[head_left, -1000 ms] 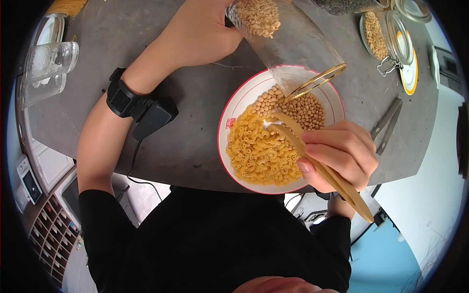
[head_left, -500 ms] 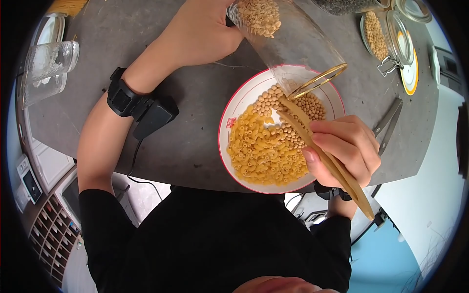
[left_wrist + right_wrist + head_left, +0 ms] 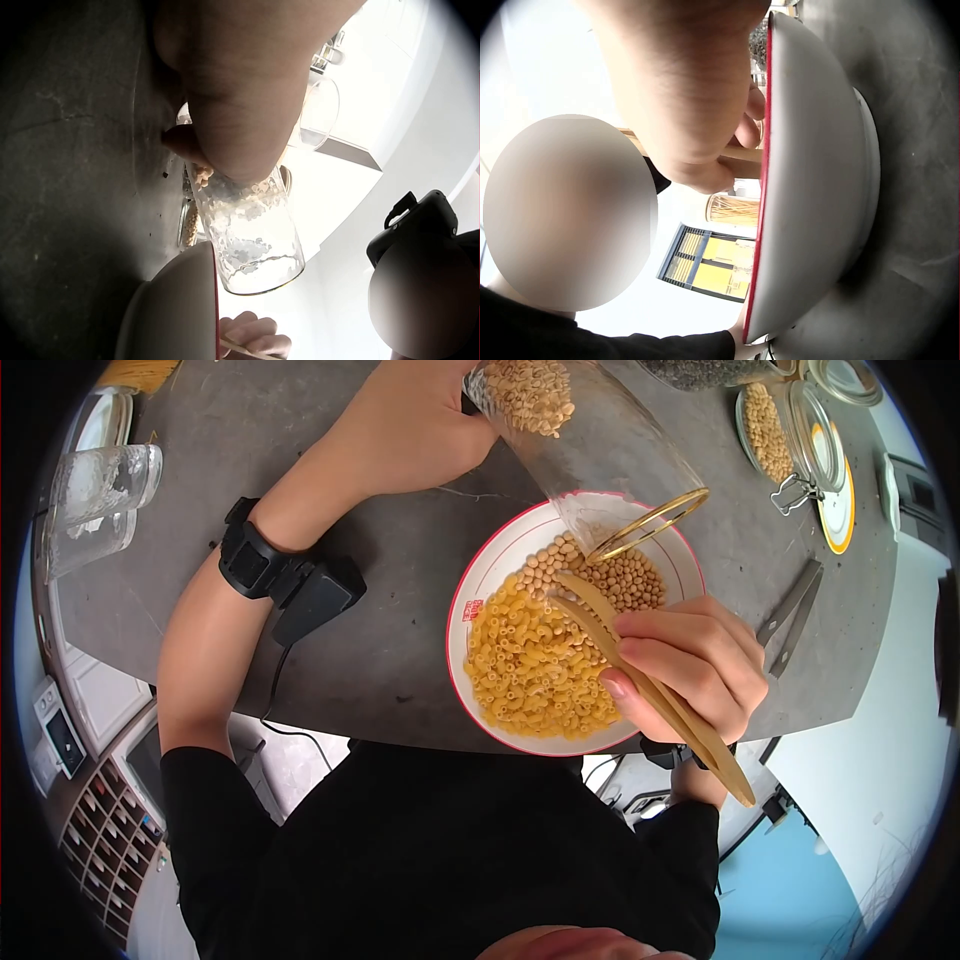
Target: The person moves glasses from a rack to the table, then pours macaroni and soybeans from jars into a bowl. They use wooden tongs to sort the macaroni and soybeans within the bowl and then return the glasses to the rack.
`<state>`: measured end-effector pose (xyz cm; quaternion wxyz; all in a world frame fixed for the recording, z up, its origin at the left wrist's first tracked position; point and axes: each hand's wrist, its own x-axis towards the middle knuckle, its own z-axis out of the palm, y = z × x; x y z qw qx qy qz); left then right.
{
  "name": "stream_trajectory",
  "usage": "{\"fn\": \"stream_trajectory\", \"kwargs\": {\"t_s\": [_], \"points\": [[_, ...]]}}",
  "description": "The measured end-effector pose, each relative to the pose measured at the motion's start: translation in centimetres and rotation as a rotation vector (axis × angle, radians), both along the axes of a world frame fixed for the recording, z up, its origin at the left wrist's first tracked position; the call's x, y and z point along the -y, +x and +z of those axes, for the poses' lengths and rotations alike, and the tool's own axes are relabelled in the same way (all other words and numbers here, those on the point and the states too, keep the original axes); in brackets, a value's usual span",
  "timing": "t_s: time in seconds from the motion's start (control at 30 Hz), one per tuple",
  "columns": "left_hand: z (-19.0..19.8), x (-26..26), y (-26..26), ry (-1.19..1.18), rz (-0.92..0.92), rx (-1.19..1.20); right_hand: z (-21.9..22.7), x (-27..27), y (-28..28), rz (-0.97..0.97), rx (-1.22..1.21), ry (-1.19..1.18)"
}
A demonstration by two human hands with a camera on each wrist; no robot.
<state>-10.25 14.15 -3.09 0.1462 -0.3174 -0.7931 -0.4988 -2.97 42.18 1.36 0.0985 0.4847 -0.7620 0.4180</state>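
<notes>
My left hand (image 3: 430,435) grips a clear glass (image 3: 610,445) with a gold rim. It lies tilted, its mouth over the bowl and pale dry pieces (image 3: 530,398) heaped near its base. The white bowl (image 3: 482,550) has a red rim and holds yellow elbow macaroni (image 3: 530,670) at the near left, with round beige beans (image 3: 632,580) at the far side. My right hand (image 3: 695,665) pinches wooden tongs (image 3: 655,695) between thumb and fingers. The tong tips sit close together where beans and pasta meet. In the left wrist view the glass (image 3: 255,247) hangs beside the bowl (image 3: 180,300).
Back right, an open clip-top jar (image 3: 768,435) of beige beans lies on its side by a yellow-rimmed plate (image 3: 840,520). Metal tongs (image 3: 795,615) rest right of the bowl. Clear glassware (image 3: 105,490) stands at the far left of the grey table (image 3: 400,680).
The tong tips went right toward the mouth of the glass, then came back left over the edge between beans and pasta. The left hand and glass have hardly moved.
</notes>
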Motion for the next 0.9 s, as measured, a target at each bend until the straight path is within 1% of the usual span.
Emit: {"fn": "stream_trajectory", "kwargs": {"t_s": [0.07,0.13,0.27,0.47,0.53,0.63,0.73,0.87,0.9], "points": [[-0.3,0.0,0.0,0.032,-0.011,-0.024,0.0,-0.1,0.1,0.005,0.008,-0.003],[0.8,-0.1,0.5,-0.020,0.018,0.025,-0.1,-0.3,0.2,-0.012,-0.006,0.025],[-0.5,0.1,-0.2,0.016,0.003,-0.026,0.1,-0.4,0.1,0.004,-0.002,0.019],[-0.5,0.1,-0.2,0.003,-0.002,-0.024,0.3,-0.4,0.1,0.011,0.015,0.024],[-0.5,0.1,-0.2,0.018,-0.002,-0.021,0.4,-0.2,0.1,-0.047,0.011,0.003],[-0.4,0.0,0.0,0.021,-0.003,-0.004,0.4,-0.3,0.0,-0.051,0.005,-0.027],[-0.5,0.2,-0.2,0.013,-0.007,-0.028,0.5,-0.7,0.2,0.001,0.042,-0.004],[-0.4,0.1,-0.1,0.019,-0.012,-0.003,0.3,-0.7,-0.1,-0.008,0.046,0.021],[-0.4,0.2,-0.2,0.013,-0.012,-0.008,0.3,-0.7,-0.1,-0.037,0.033,0.014]]}}
